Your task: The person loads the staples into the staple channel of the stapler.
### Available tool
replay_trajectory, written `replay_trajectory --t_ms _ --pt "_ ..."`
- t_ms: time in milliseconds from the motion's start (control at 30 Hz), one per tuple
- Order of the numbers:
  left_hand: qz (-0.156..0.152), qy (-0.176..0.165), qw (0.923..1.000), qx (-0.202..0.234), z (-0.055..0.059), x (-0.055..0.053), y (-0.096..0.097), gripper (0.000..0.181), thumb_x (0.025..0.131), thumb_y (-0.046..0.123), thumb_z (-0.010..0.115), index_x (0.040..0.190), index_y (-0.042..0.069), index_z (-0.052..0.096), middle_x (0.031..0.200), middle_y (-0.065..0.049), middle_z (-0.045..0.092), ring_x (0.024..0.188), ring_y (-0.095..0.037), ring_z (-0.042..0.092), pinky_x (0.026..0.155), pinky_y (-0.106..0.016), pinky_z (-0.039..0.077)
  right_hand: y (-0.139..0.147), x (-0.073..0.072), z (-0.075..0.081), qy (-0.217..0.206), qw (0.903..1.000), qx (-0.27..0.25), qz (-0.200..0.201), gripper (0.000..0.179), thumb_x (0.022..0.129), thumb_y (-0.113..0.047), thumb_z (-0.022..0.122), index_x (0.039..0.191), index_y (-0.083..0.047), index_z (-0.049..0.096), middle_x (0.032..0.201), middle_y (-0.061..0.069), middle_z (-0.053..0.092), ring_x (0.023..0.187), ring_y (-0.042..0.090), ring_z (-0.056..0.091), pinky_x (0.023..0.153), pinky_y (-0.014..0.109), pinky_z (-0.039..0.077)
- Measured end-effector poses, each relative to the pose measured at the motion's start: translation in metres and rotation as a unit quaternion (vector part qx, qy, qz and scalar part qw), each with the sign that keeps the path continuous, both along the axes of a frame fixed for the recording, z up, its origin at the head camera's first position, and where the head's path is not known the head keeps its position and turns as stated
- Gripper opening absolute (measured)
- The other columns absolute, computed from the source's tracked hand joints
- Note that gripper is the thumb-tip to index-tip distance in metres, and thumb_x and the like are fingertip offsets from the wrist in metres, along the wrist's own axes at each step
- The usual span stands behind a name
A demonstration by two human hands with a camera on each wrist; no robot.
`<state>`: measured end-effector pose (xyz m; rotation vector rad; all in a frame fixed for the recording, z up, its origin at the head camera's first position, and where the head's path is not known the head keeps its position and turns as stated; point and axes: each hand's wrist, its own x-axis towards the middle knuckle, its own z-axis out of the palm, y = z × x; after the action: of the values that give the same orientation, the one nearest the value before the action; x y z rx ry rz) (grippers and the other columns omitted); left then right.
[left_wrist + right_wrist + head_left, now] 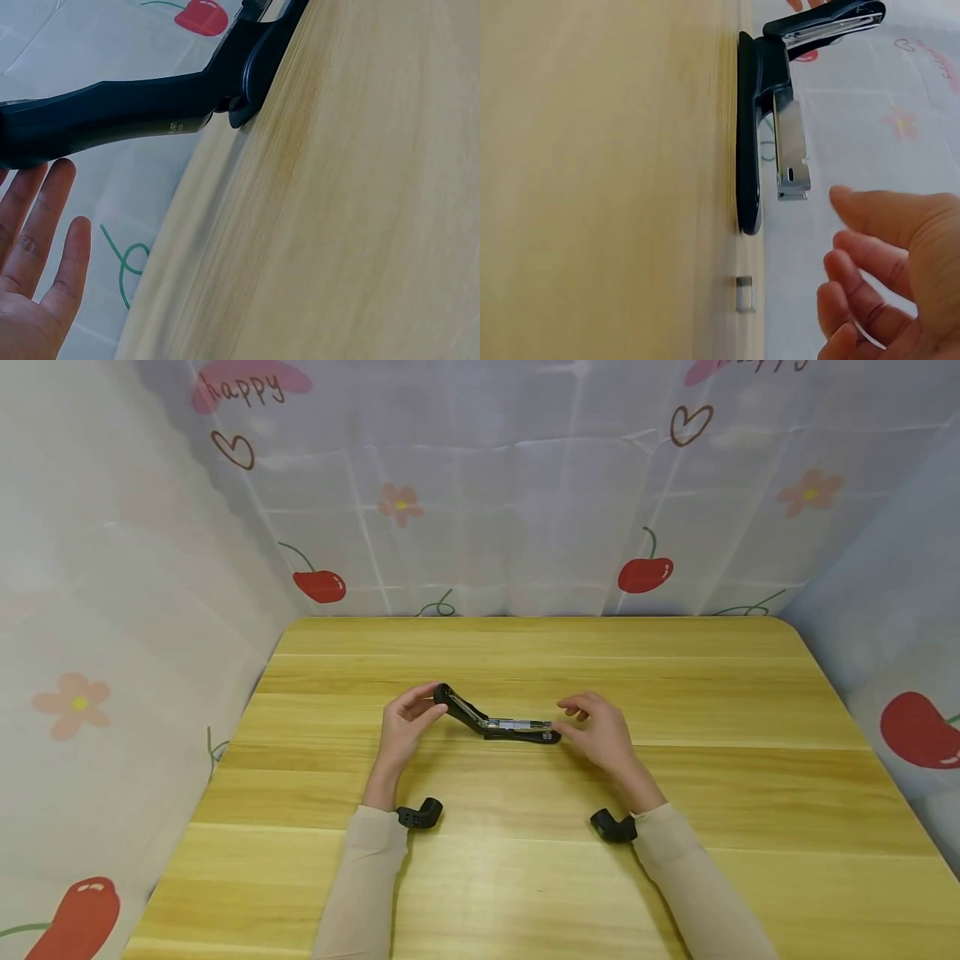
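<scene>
A black stapler sits on the table with its top arm swung up to the left and its metal magazine exposed over the base. My left hand holds the raised end of the top arm between thumb and fingers; in the left wrist view its fingers reach that end. My right hand hovers beside the magazine's free end. In the right wrist view its thumb is apart from the magazine, the other fingers loosely bent with nothing in them.
A short strip of staples stands on the wooden table beyond the base's tip. Patterned curtains hang behind the table and along both sides. A black wrist camera sits at the left sleeve, another at the right.
</scene>
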<state>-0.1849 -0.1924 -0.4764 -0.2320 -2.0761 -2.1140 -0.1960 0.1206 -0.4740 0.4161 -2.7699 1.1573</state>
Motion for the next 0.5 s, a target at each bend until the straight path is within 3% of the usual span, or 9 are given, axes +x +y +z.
replay_trajectory --t_ms 233,500 --pt "-0.002 -0.003 1.0000 -0.001 0.000 0.000 0.000 0.037 0.089 0.000 0.068 0.125 -0.007 0.062 0.111 -0.001 0.066 0.094 -0.013 0.066 0.081 -0.021 0.056 0.015 0.006 -0.005 -0.005 0.9991 0.004 -0.042 0.038 0.081 -0.020 0.080 0.112 -0.002 0.069 0.094 0.012 0.066 0.082 0.026 0.058 0.072 0.036 0.046" --pt "0.001 0.000 1.0000 -0.001 -0.001 0.000 0.000 0.037 0.089 -0.001 0.068 0.124 -0.007 0.062 0.108 0.008 0.066 0.094 -0.013 0.066 0.080 -0.021 0.056 0.024 0.012 -0.010 -0.051 0.9955 0.023 -0.076 0.046 0.081 -0.029 0.080 0.113 0.000 0.065 0.094 0.013 0.066 0.077 0.023 0.055 0.067 0.031 0.042"
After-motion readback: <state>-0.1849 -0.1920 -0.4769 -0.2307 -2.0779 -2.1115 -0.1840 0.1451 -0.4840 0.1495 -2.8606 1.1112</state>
